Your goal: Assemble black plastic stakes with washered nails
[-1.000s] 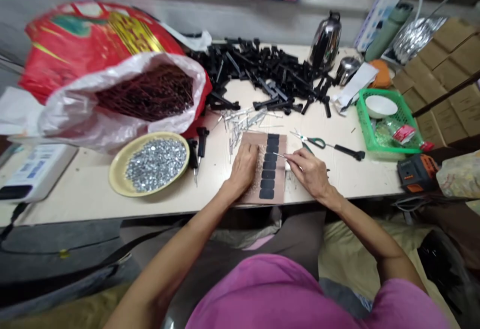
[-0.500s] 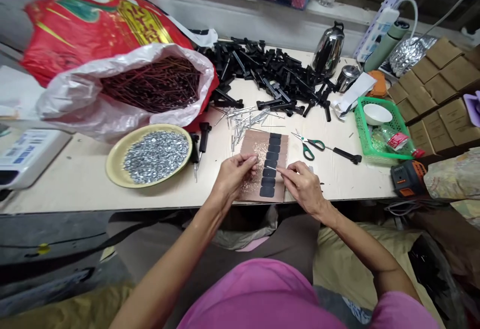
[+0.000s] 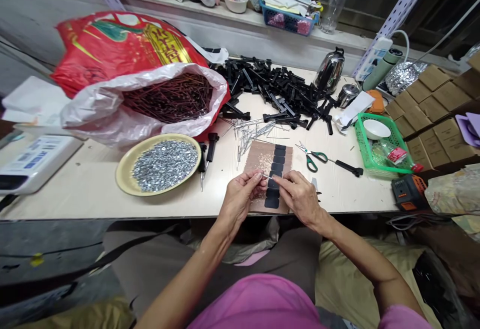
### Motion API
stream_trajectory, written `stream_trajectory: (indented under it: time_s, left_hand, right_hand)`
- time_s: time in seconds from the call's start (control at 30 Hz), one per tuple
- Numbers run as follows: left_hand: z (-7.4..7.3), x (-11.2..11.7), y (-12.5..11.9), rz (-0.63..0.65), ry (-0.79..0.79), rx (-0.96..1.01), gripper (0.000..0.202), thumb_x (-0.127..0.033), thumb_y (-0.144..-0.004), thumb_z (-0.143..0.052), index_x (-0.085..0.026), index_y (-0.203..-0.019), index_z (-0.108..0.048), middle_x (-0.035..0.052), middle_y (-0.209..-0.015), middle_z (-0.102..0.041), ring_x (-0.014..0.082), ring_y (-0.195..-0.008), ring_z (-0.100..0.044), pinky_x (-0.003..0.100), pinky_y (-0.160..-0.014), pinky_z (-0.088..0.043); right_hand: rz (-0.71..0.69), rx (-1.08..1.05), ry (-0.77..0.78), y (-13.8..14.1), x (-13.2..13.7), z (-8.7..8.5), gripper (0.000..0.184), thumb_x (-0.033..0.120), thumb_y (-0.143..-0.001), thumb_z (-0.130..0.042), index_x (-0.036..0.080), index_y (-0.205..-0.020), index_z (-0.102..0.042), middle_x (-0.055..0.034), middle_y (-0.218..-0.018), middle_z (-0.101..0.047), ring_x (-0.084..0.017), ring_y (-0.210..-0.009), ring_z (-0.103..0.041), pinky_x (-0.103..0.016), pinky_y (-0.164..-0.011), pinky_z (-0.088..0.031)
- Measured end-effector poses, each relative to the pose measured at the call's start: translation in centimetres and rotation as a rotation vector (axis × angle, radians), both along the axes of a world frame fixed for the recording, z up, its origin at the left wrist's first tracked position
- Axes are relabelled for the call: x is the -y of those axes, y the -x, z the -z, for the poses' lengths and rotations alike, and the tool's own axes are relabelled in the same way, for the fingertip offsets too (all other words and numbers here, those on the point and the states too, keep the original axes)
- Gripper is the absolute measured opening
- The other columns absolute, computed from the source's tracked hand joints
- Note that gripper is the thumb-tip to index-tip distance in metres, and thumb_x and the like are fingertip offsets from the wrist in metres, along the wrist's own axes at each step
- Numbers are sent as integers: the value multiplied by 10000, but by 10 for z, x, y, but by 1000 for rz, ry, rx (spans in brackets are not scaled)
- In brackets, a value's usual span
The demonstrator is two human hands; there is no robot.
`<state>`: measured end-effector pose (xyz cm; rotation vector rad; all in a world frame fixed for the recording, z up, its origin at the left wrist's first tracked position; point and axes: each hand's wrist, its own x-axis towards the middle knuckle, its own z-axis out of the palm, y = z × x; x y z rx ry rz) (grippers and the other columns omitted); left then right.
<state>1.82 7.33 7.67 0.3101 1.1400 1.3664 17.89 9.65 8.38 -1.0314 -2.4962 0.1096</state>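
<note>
Just below the frame's centre, our right hand (image 3: 300, 195) pinches a thin, metallic rod (image 3: 267, 176) while our left hand (image 3: 242, 190) draws its fingertips together at the tip, above a brown board (image 3: 259, 152) bearing rounded black tiles (image 3: 272, 202), with angular black pieces (image 3: 262, 79) heaped at upper centre.

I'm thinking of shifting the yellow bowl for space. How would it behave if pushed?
The bowl is probably heavy for its size, given the many metallic bits in it. Looking wide and shallow, it would likely slide rather than tip. A jolt might spill those bits, which lie loose and uncovered.
</note>
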Motion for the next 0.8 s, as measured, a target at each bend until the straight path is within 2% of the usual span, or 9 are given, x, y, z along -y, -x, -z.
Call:
stream_trajectory:
  time_s: [0.13,0.37,0.67,0.8]
  left_hand:
    - [2,0,0,-22,8,17,323,-238,-494,-857,-116,-708,-647,-4,-597,-667,75,-505,-598,183,-553,-523]
    - [7,-1,-1,-20,24,5,292,-222,-543,-841,-114,-737,-651,-6,-588,-659,85,-521,-611,190,-565,-530]
    - [5,-2,-2,-26,60,107,186,-164,-592,-811,-108,-695,-666,-6,-577,-646,80,-523,-606,189,-601,-545]
    - [5,-3,-1,-31,50,86,238,-184,-554,-834,-103,-707,-671,3,-594,-661,82,-535,-612,191,-608,-544]
  right_hand:
    - [3,8,-5,1,-1,-1,322,93,-870,-505,229,-1118,-660,-42,-834,-590,-168,-783,-560,-244,-631,-474]
    - [-6,40,1,2,-2,-1,334,93,-876,-490,235,-1134,-646,-44,-856,-595,-166,-802,-561,-240,-639,-471]
    - [1,86,-50,2,-2,-2,294,105,-882,-502,215,-1115,-645,-48,-856,-617,-171,-784,-552,-248,-593,-453]
    - [16,99,-60,3,-1,1,295,108,-889,-489,217,-1117,-641,-45,-854,-619,-169,-780,-552,-250,-606,-460]
